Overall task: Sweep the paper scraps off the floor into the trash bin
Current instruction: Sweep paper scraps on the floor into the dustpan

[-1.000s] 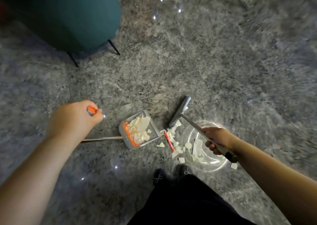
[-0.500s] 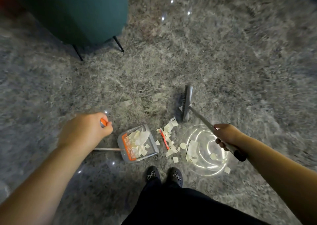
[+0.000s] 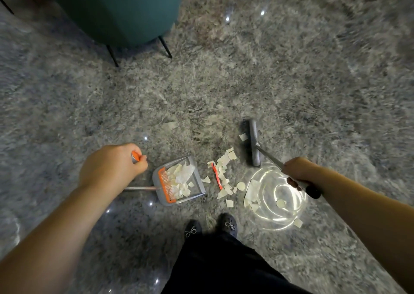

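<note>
A dustpan (image 3: 179, 183), partly filled, is held by the left hand (image 3: 112, 166); the broom (image 3: 254, 142) is gripped by the right hand (image 3: 298, 172). Scraps (image 3: 225, 177) lie right of the dustpan on glossy grey stone floor (image 3: 224, 87), a teal chair (image 3: 116, 9) beyond.

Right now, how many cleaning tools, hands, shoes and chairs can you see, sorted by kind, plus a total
Cleaning tools: 2, the dustpan and the broom
Hands: 2, the left hand and the right hand
Shoes: 2, a black pair
Chairs: 1, the teal chair
Total: 7
</note>
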Demonstrator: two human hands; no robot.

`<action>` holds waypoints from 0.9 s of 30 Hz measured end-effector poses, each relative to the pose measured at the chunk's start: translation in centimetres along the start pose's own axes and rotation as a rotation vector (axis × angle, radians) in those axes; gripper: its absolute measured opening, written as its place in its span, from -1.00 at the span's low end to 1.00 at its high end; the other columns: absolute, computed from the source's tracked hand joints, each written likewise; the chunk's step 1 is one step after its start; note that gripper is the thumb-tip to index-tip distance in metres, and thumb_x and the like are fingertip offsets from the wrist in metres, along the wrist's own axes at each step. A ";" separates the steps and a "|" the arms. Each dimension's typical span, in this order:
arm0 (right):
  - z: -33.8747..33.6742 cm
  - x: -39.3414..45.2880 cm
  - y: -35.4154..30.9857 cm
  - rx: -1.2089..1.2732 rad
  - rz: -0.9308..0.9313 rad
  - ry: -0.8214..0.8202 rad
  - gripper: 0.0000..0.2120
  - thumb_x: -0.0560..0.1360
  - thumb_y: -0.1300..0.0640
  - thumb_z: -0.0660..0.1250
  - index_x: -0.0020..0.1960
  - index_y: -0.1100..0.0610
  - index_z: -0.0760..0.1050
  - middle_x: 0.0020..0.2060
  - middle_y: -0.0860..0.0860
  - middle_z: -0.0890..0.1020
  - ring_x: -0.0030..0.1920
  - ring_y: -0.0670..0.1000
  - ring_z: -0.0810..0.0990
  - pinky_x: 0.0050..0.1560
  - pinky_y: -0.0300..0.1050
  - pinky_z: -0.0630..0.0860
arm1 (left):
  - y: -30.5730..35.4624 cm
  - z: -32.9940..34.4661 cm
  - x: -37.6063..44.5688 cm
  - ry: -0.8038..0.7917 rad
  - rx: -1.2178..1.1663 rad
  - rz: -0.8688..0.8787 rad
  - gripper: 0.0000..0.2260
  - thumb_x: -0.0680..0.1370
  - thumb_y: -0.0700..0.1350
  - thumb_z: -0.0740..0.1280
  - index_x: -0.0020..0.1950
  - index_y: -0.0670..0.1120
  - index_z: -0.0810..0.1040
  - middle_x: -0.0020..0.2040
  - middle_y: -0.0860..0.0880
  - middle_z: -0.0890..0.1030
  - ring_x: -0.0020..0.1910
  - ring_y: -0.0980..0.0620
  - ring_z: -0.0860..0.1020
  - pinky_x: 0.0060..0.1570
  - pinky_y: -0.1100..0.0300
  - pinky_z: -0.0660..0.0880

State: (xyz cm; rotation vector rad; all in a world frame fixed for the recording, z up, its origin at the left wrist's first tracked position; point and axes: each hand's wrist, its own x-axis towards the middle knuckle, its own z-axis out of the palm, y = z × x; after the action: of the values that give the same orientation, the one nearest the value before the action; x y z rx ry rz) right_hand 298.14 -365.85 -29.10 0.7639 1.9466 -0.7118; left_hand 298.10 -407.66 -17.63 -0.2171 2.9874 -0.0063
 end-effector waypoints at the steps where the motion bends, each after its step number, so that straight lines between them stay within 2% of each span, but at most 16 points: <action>1: 0.4 -0.2 0.1 -0.021 -0.008 -0.028 -0.83 0.60 0.25 0.14 -0.09 0.33 0.42 -0.61 0.11 0.50 -0.67 0.02 0.41 -0.61 -0.27 0.32 | 0.0 0.0 0.0 0.003 0.003 0.000 -0.83 0.42 0.15 0.43 -0.16 0.07 0.64 -0.31 -0.10 0.61 -0.42 -0.07 0.31 -0.44 0.23 0.16; 3: 1.3 -0.7 0.3 -0.100 -0.020 -0.066 -0.82 0.59 0.23 0.13 -0.11 0.31 0.43 -0.52 0.12 0.53 -0.58 0.04 0.46 -0.57 -0.23 0.35 | -0.2 0.2 0.0 -0.006 -0.001 -0.009 -0.83 0.43 0.15 0.42 -0.14 0.07 0.64 -0.30 -0.12 0.61 -0.41 -0.08 0.32 -0.40 0.21 0.20; 5: 2.5 -1.4 0.5 -0.159 -0.040 -0.081 -0.82 0.58 0.24 0.14 -0.04 0.31 0.47 -0.47 0.13 0.54 -0.54 0.05 0.49 -0.54 -0.21 0.39 | -0.5 0.3 0.1 -0.017 -0.008 -0.019 -0.82 0.44 0.15 0.41 -0.13 0.07 0.64 -0.30 -0.12 0.61 -0.41 -0.09 0.33 -0.39 0.20 0.23; 11: 6.4 -4.7 0.4 0.001 -0.072 -0.131 -0.77 0.57 0.33 0.15 0.21 0.34 0.41 -0.46 0.13 0.46 -0.67 -0.04 0.43 -0.66 -0.32 0.33 | -1.9 0.9 0.3 -0.062 -0.041 0.009 -0.83 0.45 0.14 0.38 -0.15 0.06 0.60 -0.45 0.04 0.35 -0.40 -0.10 0.38 -0.34 0.20 0.31; 16: 10.1 -7.0 0.1 0.077 -0.093 -0.195 -0.72 0.57 0.30 0.14 0.26 0.31 0.38 -0.46 0.13 0.44 -0.57 0.02 0.41 -0.60 -0.29 0.32 | -3.5 1.5 -0.3 -0.034 -0.048 0.050 -0.82 0.45 0.13 0.38 -0.19 0.05 0.59 -0.49 0.08 0.35 -0.46 -0.07 0.35 -0.41 0.23 0.27; 19: 12.6 -7.4 0.3 0.135 -0.083 -0.223 -0.77 0.56 0.24 0.17 0.20 0.22 0.43 -0.45 0.12 0.45 -0.58 0.01 0.40 -0.57 -0.28 0.33 | -3.6 1.8 -0.9 -0.030 -0.078 0.058 -0.81 0.45 0.13 0.38 -0.23 0.03 0.55 -0.46 0.07 0.46 -0.43 -0.08 0.38 -0.39 0.22 0.34; 21: 14.3 -7.7 0.2 0.163 -0.089 -0.239 -0.82 0.56 0.20 0.18 0.15 0.15 0.44 -0.46 0.10 0.46 -0.60 0.00 0.40 -0.57 -0.27 0.34 | -3.4 1.9 -1.2 -0.022 -0.073 0.066 -0.81 0.46 0.14 0.36 -0.26 0.07 0.50 -0.47 0.09 0.44 -0.44 -0.06 0.36 -0.40 0.23 0.32; 22: 15.0 -7.9 0.2 0.179 -0.094 -0.244 -0.83 0.57 0.18 0.18 0.14 0.12 0.44 -0.46 0.10 0.46 -0.60 -0.01 0.40 -0.57 -0.27 0.34 | -3.4 1.9 -1.4 -0.019 -0.067 0.071 -0.81 0.46 0.15 0.35 -0.26 0.08 0.50 -0.47 0.08 0.43 -0.44 -0.06 0.36 -0.40 0.22 0.31; 25: 17.2 -8.6 0.2 0.199 -0.127 -0.258 -0.75 0.56 0.19 0.19 0.22 0.19 0.44 -0.46 0.10 0.48 -0.58 0.01 0.41 -0.59 -0.26 0.36 | -3.7 2.1 -1.8 -0.003 -0.061 0.099 -0.83 0.46 0.14 0.35 -0.16 0.06 0.57 -0.37 -0.01 0.58 -0.41 -0.08 0.39 -0.39 0.21 0.32; 27: 18.3 -9.2 0.3 0.196 -0.138 -0.260 -0.73 0.56 0.20 0.19 0.25 0.15 0.44 -0.45 0.12 0.48 -0.57 0.04 0.41 -0.61 -0.25 0.36 | -4.0 2.1 -2.1 0.010 -0.050 0.107 -0.83 0.47 0.15 0.34 -0.13 0.06 0.58 -0.35 -0.01 0.59 -0.41 -0.07 0.39 -0.41 0.23 0.27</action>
State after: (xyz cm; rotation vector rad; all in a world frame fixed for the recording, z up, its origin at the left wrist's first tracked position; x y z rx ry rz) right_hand 311.76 -381.11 -28.87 0.6221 1.7213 -1.0450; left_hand 301.02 -411.31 -19.40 -0.0628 3.0077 0.0791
